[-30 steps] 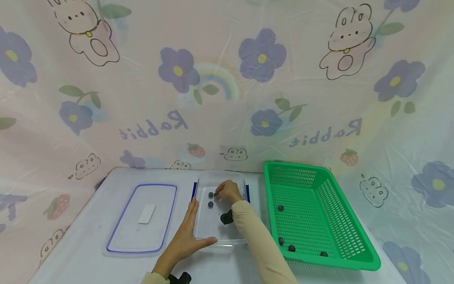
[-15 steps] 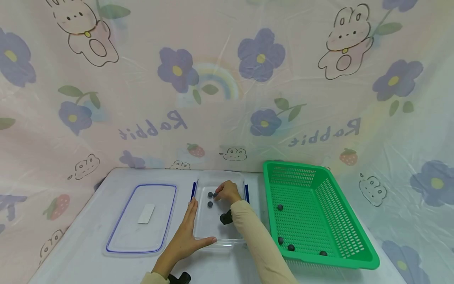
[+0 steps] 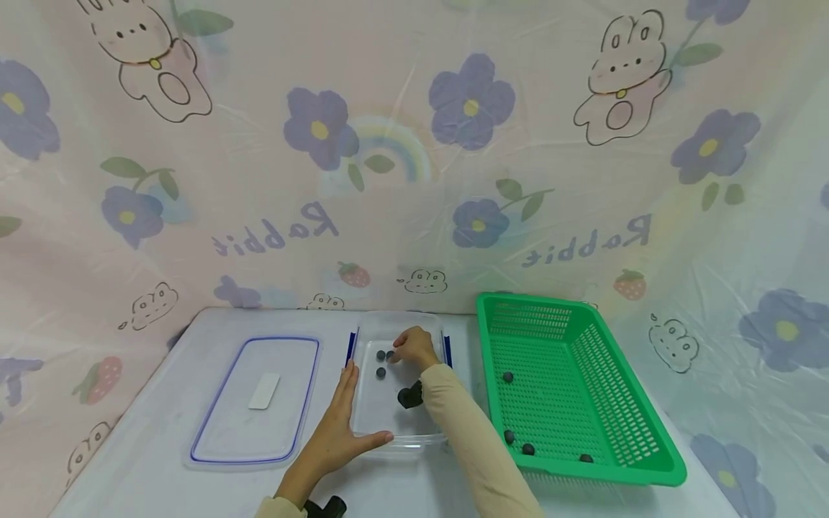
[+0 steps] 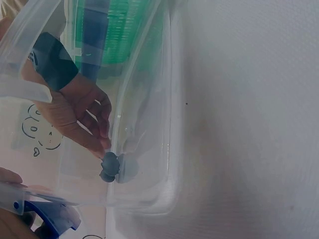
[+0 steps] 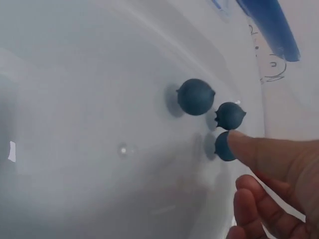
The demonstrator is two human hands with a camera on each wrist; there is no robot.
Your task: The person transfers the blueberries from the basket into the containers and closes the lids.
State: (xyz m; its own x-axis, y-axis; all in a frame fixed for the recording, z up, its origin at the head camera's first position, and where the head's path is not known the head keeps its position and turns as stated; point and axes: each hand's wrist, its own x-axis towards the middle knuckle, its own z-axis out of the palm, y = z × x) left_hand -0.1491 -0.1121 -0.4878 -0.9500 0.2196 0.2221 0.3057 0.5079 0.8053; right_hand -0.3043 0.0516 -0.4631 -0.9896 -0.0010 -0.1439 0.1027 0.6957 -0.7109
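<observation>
My right hand reaches into a clear plastic box and pinches a dark blue ball with small pointed tips, low over the box floor. In the right wrist view the thumb covers part of it. Two similar balls lie close by: one ball right beside the pinched one, another ball a little apart. My left hand stands along the box's left side, fingers straight and thumb stretched out by the front wall. Through the clear wall, the left wrist view shows the right hand's fingertips right at the balls.
A green basket with several dark balls inside stands right of the box. To the left lies a clear lid with a blue seal and a white label. Blue clips flank the box. A patterned curtain hangs behind.
Both hands keep almost the same place. The ball at my right fingertips shows a little more than before. The head view has shifted slightly.
</observation>
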